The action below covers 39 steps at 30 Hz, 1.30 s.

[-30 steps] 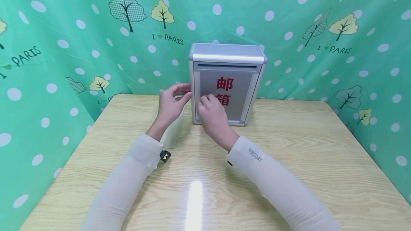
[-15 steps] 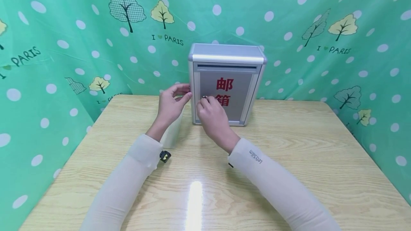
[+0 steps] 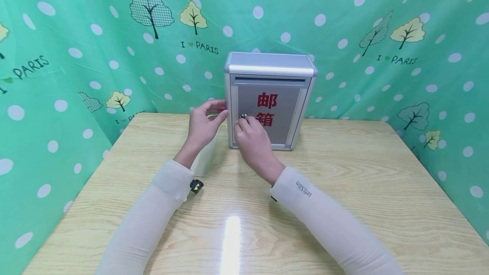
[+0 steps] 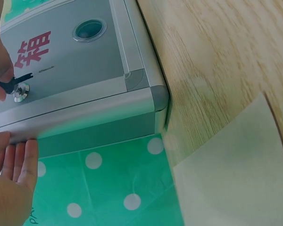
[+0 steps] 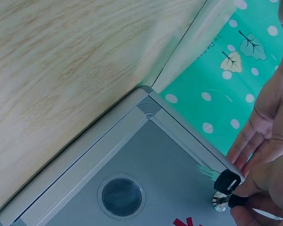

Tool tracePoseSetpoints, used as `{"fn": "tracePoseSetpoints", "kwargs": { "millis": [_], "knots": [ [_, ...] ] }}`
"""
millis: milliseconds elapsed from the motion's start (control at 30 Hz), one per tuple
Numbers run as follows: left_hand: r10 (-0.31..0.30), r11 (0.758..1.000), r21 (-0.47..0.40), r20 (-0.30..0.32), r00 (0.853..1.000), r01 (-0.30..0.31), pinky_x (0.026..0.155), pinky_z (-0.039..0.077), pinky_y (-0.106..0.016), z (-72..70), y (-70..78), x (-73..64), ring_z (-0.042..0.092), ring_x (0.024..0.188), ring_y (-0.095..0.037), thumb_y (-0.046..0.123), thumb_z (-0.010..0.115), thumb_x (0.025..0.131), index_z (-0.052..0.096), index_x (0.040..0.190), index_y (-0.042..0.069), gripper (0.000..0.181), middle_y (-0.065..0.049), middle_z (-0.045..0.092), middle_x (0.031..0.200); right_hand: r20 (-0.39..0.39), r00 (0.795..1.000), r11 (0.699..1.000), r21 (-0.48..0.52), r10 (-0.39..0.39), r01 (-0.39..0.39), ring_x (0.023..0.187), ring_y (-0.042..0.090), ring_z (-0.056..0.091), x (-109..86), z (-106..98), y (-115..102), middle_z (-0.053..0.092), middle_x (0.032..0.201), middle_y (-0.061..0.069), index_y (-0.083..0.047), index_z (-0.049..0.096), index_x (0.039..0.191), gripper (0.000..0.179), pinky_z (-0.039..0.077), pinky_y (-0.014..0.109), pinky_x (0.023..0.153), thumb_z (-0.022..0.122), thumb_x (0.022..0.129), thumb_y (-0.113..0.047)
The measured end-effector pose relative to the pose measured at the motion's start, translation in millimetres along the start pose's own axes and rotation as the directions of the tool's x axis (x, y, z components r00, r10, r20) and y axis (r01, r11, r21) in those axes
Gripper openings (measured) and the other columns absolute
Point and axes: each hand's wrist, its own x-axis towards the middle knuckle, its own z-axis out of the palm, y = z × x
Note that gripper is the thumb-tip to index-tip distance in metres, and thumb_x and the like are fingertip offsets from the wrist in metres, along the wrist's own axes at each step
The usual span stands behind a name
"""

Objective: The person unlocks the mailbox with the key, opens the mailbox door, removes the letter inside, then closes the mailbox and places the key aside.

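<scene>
A grey metal mailbox (image 3: 284, 126) with red characters, a slot near its top and a round window (image 5: 121, 197) stands upright on the table. My right hand (image 3: 254, 141) pinches the black head of a key (image 5: 237, 201) at the round silver lock (image 5: 220, 201) on the front panel. A second black-headed key (image 5: 228, 181) hangs beside it, its blade pointing away from the fingers. My left hand (image 3: 203, 126) touches the mailbox's left side, its fingers (image 4: 28, 162) extended along that side wall and the thumb at the front edge.
A pale sheet that looks like paper (image 3: 204, 160) lies on the wooden table (image 3: 363, 173) left of the mailbox, partly covered by my left arm. A green dotted curtain (image 3: 336, 54) hangs close behind the mailbox and along both sides.
My right hand has turned slightly and dropped a little at the lock, so dark and shiny parts now show above its fingertips. My left hand and the mailbox stay in place.
</scene>
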Motion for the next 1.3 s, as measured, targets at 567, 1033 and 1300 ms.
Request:
{"fn": "tracePoseSetpoints", "kwargs": {
  "millis": [567,1033,1300],
  "knots": [
    [-0.014,1.0,0.002,0.003,1.0,0.014,0.095,0.061,-0.039,-1.4,0.7,-0.2,0.069,0.104,-0.025,0.012,0.076,0.094,0.07,0.121,0.001,0.029,-0.013,0.072,0.113,-0.068,0.998,0.999,0.041,0.015,-0.012,0.099,0.028,0.068,-6.8,-0.1,-0.4,0.074,0.106,0.016,0.004,0.075,0.11,0.022,0.06,0.031,0.093,0.075,0.088,0.005],
    [-0.023,1.0,0.006,0.008,1.0,0.023,0.097,0.06,-0.041,-1.6,0.7,0.3,0.069,0.106,-0.025,0.012,0.076,0.094,0.07,0.122,0.001,0.03,-0.013,0.071,0.114,-0.153,0.987,0.991,0.133,0.039,-0.018,0.102,0.029,0.069,-13.0,-2.8,1.6,0.074,0.111,0.018,0.005,0.074,0.112,0.021,0.06,0.032,0.095,0.072,0.091,0.006],
    [-0.016,1.0,0.001,0.011,1.0,0.016,0.092,0.061,-0.033,-1.6,2.4,-0.2,0.069,0.103,-0.025,0.012,0.076,0.094,0.07,0.122,0.0,0.03,-0.014,0.072,0.113,-0.088,0.988,0.927,0.364,0.126,-0.086,0.105,0.029,0.069,-18.4,-5.5,5.2,0.074,0.113,0.017,0.004,0.073,0.113,0.027,0.06,0.032,0.095,0.07,0.088,0.012]
  ]
}}
